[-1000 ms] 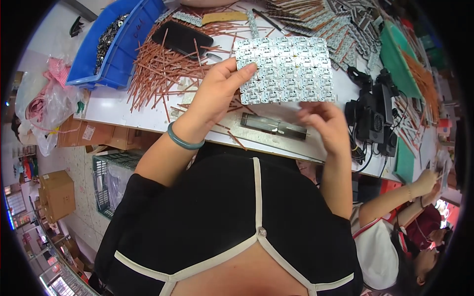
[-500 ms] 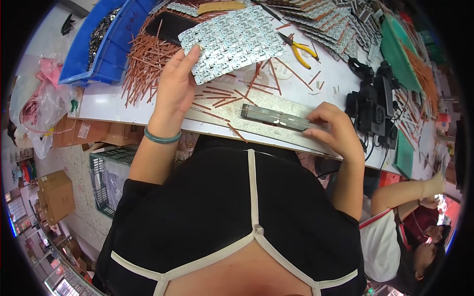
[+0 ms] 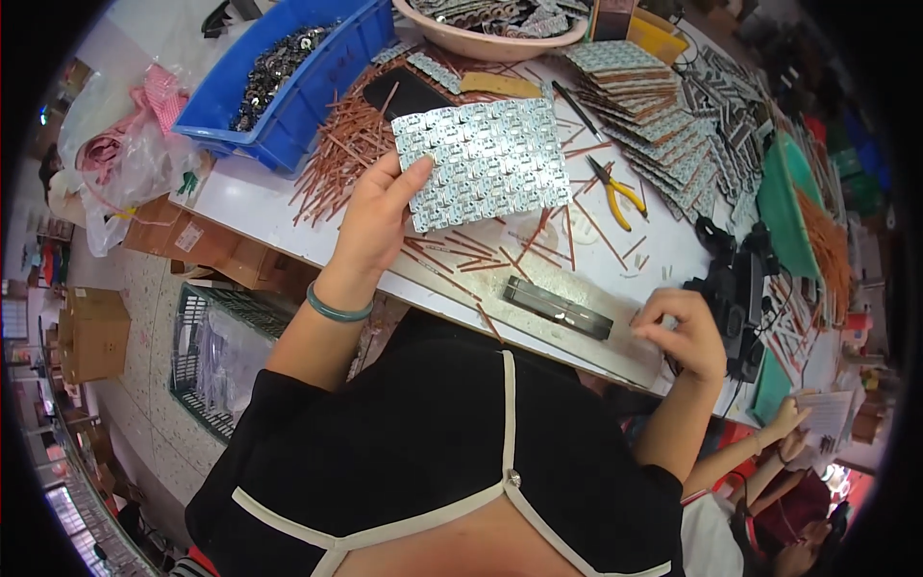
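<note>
Silver side up, gripping the panel (image 3: pixel 486 165) by its left edge in left hand (image 3: pixel 375 207), best held flat, with right hand (image 3: pixel 681 332) half-curled beside the grey block (image 3: pixel 558 307), grasp unclear.

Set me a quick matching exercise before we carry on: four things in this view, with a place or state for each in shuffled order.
Things:
1. Silvery patterned panel
2. Pliers
3. Blue bin
4. Long grey metal block

Places and states:
A. Near the front edge of the white table, just left of the right hand
B. Gripped at its left edge by the left hand
C. Holding a heap of small dark metal parts
D. Lying down with yellow handles spread apart

Right pairs: 1-B, 2-D, 3-C, 4-A
</note>
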Demonstrator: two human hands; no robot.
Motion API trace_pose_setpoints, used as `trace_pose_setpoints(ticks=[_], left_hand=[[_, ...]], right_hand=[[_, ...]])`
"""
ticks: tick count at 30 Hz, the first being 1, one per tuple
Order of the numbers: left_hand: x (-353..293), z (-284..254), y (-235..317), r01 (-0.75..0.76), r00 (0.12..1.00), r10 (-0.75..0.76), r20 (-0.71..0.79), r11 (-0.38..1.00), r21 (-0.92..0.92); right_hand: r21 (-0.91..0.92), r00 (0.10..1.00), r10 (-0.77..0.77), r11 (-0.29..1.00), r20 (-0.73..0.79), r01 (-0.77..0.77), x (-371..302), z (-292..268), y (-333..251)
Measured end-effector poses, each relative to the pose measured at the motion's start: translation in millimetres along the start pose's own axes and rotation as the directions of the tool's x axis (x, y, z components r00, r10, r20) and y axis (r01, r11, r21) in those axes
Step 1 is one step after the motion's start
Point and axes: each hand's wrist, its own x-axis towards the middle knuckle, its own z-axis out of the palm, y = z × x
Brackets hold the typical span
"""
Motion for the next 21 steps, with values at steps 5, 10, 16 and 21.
trace_pose_setpoints(ticks=[5, 10, 16, 21], left_hand=[[-2.9, 19.1, -2.7, -0.022, 0.996, 0.025, 0.091, 0.999, -0.029], [-14.6, 40.1, -6.4, -0.016, 0.959, -0.020, 0.283, 0.992, 0.123], [-20.9, 46.7, -20.1, 0.014, 0.898, -0.023, 0.439, 1.000, 0.023], [-22.0, 48.6, -28.1, 0.090, 0.888, -0.058, 0.455, 0.995, -0.048]], right_hand=[[-0.156, 0.778, 0.032, 0.974, -0.627, -0.165, 33.4, 15.5, -4.9], [0.561, 0.891, 0.043, 0.790, -0.453, 0.247, 42.0, 54.8, -8.3], [0.706, 0.896, 0.166, 0.680, -0.413, 0.199, 35.4, 65.2, -14.1], [0.726, 0.883, 0.180, 0.650, -0.434, 0.225, 29.9, 70.0, -7.9]])
